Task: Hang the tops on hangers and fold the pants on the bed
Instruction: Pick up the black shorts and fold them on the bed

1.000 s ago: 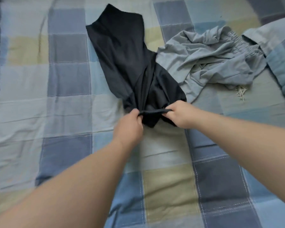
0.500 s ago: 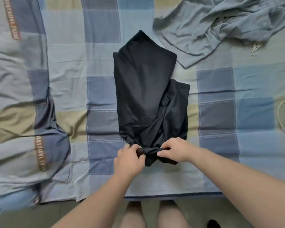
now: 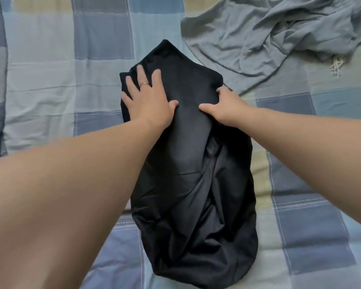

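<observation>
Both grips off the near end since last frame, now on the far half of the black pants point(image 3: 192, 174), mid-bed point(image 3: 40, 80). Left grip point(image 3: 148, 99): flat, fingers spread, pressing fabric. Right grip point(image 3: 227, 107): thumb on fabric, fingers bent at right edge; pinch undetermined. Grey garment point(image 3: 269, 34) far right.
</observation>
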A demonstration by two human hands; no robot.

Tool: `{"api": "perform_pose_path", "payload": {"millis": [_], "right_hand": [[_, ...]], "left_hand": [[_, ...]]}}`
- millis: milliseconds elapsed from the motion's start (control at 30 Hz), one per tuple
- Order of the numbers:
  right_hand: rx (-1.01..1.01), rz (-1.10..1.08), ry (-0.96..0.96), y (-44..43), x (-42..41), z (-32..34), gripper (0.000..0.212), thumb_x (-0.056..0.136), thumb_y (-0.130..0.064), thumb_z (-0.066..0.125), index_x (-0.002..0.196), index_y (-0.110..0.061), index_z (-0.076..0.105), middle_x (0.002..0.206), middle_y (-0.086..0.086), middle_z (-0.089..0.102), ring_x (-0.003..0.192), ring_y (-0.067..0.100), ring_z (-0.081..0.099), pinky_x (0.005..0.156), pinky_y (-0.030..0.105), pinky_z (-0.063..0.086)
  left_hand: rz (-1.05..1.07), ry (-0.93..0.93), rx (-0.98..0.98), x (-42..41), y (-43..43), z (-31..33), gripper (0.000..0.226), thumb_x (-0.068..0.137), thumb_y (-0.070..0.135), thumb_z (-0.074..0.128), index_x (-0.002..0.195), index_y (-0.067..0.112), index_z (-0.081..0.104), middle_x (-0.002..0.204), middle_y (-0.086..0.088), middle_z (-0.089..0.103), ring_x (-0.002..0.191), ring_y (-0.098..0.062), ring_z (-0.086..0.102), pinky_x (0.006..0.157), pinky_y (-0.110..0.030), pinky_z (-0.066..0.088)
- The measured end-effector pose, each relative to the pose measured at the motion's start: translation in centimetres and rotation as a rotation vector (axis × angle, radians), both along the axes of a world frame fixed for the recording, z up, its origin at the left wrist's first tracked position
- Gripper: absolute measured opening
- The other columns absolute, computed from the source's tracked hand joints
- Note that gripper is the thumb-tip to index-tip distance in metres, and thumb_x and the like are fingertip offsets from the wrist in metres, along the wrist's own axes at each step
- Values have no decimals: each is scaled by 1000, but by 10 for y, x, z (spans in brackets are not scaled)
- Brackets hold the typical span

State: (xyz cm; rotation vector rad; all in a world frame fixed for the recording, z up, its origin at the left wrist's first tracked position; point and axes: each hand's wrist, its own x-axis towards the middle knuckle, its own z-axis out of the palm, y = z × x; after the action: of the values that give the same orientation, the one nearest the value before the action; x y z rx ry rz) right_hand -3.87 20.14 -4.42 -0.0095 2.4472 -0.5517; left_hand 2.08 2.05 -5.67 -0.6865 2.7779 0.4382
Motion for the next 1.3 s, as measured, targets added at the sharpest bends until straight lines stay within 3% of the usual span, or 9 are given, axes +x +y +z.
{"api": "perform_pose_path", "payload": {"millis": [133,200,467,600,767,967,1100,1167,1300], "right_hand": [[88,157,-8,10,6,-23,37,97,-50,59,96,-13,52,99,7,57,105,32,57,78,32,37],[54,153,1,20,17,-24,38,100,-44,56,75,-18,45,80,3,53,91,30,55,71,31,32],[-108,29,95,43,64,47,23,99,-36,60,84,-19,64,77,-2,60,81,24,54,67,32,35],[-160,-56,89,48,105,112,31,99,-34,60,69,-27,54,66,-8,53,72,21,50,64,33,33],[-321,-219,77,57,174,221,22,98,-27,61,77,-23,61,64,-10,54,66,14,48,68,35,41],[-476,-183,88,52,242,370,18,95,-22,66,77,-24,69,74,-5,66,75,8,57,75,31,46],[-587,-74,82,37,269,461,29,94,-15,69,75,-38,69,76,-23,70,75,-9,61,72,7,44],[-591,22,35,28,277,500,21,93,-17,70,79,-33,74,78,-20,73,76,-6,63,74,10,47],[-640,204,-7,22,283,563,12,93,-18,71,86,-23,79,84,-10,76,83,4,69,79,18,50]], "left_hand": [[143,-55,156,-2,-15,-16,112,78,47,83,158,26,8,161,-15,18,138,-40,36,109,-53,37],[198,-25,275,4,-16,-14,105,80,37,84,156,20,14,154,-14,34,131,-39,47,106,-47,40],[242,-157,520,92,12,51,76,85,31,75,145,19,29,131,-11,57,111,-33,57,82,-34,38],[192,-217,514,166,38,111,34,101,43,48,125,19,41,114,-15,64,102,-39,59,78,-40,43],[242,-234,601,246,55,215,21,105,38,38,101,18,45,93,-9,65,89,-36,59,83,-50,51],[225,-266,707,305,61,331,42,99,28,57,141,24,51,142,-4,54,122,-22,57,106,-42,46],[108,74,700,307,62,412,74,93,21,65,156,29,26,160,-3,30,142,-23,36,117,-37,32],[-33,238,635,305,57,452,84,88,19,67,157,35,21,165,-2,20,147,-22,25,116,-32,24],[-323,397,599,300,38,513,61,86,19,71,141,37,51,160,2,33,142,-22,28,113,-33,27]]}}
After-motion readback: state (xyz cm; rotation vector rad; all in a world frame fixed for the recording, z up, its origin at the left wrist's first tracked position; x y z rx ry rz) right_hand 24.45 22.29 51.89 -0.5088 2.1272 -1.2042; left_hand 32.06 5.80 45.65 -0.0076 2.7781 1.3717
